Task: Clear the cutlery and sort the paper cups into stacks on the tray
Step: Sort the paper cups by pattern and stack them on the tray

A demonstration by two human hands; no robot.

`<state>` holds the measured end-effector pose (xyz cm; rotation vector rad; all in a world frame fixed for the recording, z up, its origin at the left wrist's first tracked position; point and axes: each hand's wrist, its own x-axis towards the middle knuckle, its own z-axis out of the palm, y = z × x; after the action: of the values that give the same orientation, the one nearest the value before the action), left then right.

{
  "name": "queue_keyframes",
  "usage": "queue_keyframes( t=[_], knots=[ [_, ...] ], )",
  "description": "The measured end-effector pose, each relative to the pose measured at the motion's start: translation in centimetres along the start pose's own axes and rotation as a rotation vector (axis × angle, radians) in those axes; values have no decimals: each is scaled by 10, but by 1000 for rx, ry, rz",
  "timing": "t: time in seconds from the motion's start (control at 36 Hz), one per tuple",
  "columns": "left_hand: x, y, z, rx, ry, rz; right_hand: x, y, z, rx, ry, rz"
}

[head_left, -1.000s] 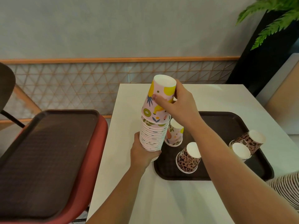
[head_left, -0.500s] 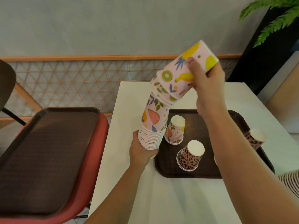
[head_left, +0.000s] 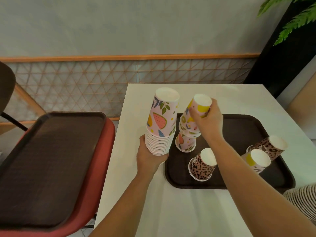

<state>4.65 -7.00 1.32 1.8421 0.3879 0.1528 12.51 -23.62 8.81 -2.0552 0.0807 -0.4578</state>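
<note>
No readable text, label, brand or number appeared anywhere; the paper cups (head_left: 161,120) bore only printed patterns (fruit, leaves and leopard spots), no words.

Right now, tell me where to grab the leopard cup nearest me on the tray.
Grip the leopard cup round its narrow upturned base, coming from above. It stands upside down, rim on the tray, with free space beside it; the right forearm crosses just behind.
</note>
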Motion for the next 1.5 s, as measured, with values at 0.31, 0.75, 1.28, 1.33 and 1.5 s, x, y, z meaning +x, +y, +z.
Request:
queue_keyframes(
  t=[0.31,0.75,1.28,1.33,1.5],
  knots=[
    [-2,3,1,24,-23,17,-10,2,13,-148,-275,113],
    [-13,17,1,-13,-64,8,-34,-71,-8,245,-444,-224],
    [-12,5,-1,7,-25,-40,4,-82,-36,500,112,-81],
    [-11,4,-1,9,-16,-40,7,-71,-35,400,151,-93],
    [-9,4,-1,-8,-11,-56,0,-25,-12,96,67,-85]
  ],
)
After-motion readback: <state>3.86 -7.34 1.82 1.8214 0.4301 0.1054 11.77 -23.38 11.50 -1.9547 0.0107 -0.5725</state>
